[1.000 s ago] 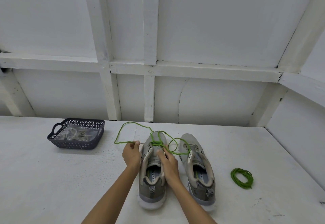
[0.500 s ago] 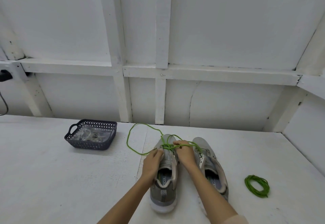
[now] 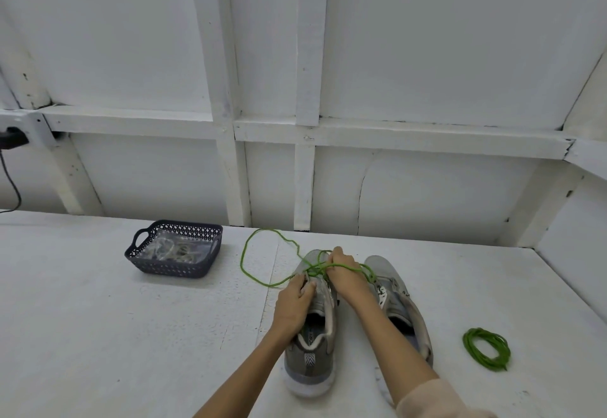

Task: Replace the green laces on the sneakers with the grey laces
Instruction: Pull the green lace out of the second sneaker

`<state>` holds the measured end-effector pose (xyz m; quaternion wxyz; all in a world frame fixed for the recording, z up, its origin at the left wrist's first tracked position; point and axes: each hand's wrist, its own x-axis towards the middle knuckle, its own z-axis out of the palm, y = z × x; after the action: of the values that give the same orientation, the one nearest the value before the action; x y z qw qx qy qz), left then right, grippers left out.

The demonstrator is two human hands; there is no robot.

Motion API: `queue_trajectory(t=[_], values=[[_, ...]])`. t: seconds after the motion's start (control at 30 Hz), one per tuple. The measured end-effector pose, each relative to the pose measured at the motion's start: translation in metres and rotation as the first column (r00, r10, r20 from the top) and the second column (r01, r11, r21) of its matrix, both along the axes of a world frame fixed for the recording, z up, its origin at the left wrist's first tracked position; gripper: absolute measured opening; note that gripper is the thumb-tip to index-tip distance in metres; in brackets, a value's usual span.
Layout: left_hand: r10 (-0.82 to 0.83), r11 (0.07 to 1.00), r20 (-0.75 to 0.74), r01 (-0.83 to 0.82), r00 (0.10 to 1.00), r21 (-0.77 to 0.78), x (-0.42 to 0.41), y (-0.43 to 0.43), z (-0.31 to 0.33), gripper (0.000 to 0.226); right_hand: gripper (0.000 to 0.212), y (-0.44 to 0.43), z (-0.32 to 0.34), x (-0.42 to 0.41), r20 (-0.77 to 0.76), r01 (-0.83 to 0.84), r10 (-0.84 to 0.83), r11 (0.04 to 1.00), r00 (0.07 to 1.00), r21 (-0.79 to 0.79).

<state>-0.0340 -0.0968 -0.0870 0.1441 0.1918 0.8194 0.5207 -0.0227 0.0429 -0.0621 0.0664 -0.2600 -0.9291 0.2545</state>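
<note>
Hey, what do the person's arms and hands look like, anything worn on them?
The left hand and right hand are bare, no gloves. Both forearms are uncovered. A pale pink sleeve shows on the right arm at the bottom edge; none on the left.

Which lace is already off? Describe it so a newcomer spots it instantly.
On the white table, look right of the two grey sneakers. A coiled green lace lies there alone, apart from both shoes. Unlike the loose green lace trailing from the left sneaker, it is a tidy ring that nothing touches.
</note>
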Motion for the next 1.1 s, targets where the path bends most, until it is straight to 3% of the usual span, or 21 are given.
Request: queue_trajectory(t=[0.07, 0.17, 0.23, 0.4, 0.53, 0.6, 0.67, 0.83, 0.93, 1.0, 1.1], values=[[0.002, 1.000, 0.005, -0.002, 1.000, 0.001, 0.000, 0.000, -0.001, 0.035, 0.022, 0.005, 0.000, 0.003, -0.022, 0.014, -0.016, 0.997, 1.000, -0.078], [-0.017, 1.000, 0.046, 0.017, 0.999, 0.005, 0.002, -0.002, 0.004, 0.007, 0.025, 0.010, 0.004, 0.005, -0.009, -0.015, 0.014, 0.990, 1.000, -0.143], [-0.015, 1.000, 0.042, 0.014, 0.999, 0.018, 0.001, -0.001, 0.003, 0.025, 0.022, 0.012, 0.004, 0.005, -0.023, -0.037, 0.034, 0.990, 0.999, -0.139], [0.018, 1.000, 0.019, -0.018, 1.000, 0.024, 0.003, 0.000, 0.007, 0.036, 0.019, 0.009, -0.001, 0.004, -0.063, -0.008, 0.002, 0.996, 0.998, -0.091], [0.036, 0.999, 0.011, -0.036, 0.999, -0.003, 0.002, 0.000, 0.006, 0.043, 0.019, 0.009, 0.000, 0.005, -0.055, 0.029, -0.037, 0.988, 0.998, -0.153], [0.032, 0.999, 0.013, -0.032, 0.999, -0.017, 0.002, 0.000, 0.006, 0.043, 0.007, 0.011, 0.001, 0.004, -0.023, -0.005, 0.002, 0.990, 1.000, -0.138], [0.034, 0.999, 0.002, -0.034, 0.999, -0.032, 0.003, 0.000, 0.008, 0.042, 0.011, 0.012, 0.001, 0.002, -0.024, 0.008, -0.012, 0.988, 1.000, -0.153], [0.030, 0.999, -0.010, -0.030, 1.000, -0.037, 0.004, -0.001, 0.010, 0.042, 0.017, 0.017, -0.014, -0.006, -0.109, 0.142, -0.202, 0.904, 0.973, -0.404], [0.037, 0.999, 0.005, -0.037, 0.999, -0.019, 0.004, 0.000, 0.008, 0.042, 0.003, 0.021, -0.018, -0.006, -0.074, 0.127, -0.159, 0.938, 0.985, -0.322], [0.037, 0.999, 0.014, -0.037, 0.999, -0.030, 0.004, 0.000, 0.009, 0.042, 0.017, 0.023, -0.018, -0.008, -0.060, 0.103, -0.128, 0.942, 0.990, -0.318], [0.032, 0.999, 0.025, -0.031, 0.999, -0.036, 0.004, -0.001, 0.011, 0.036, 0.025, 0.024, -0.014, -0.011, -0.063, 0.218, -0.267, 0.882, 0.962, -0.419]])
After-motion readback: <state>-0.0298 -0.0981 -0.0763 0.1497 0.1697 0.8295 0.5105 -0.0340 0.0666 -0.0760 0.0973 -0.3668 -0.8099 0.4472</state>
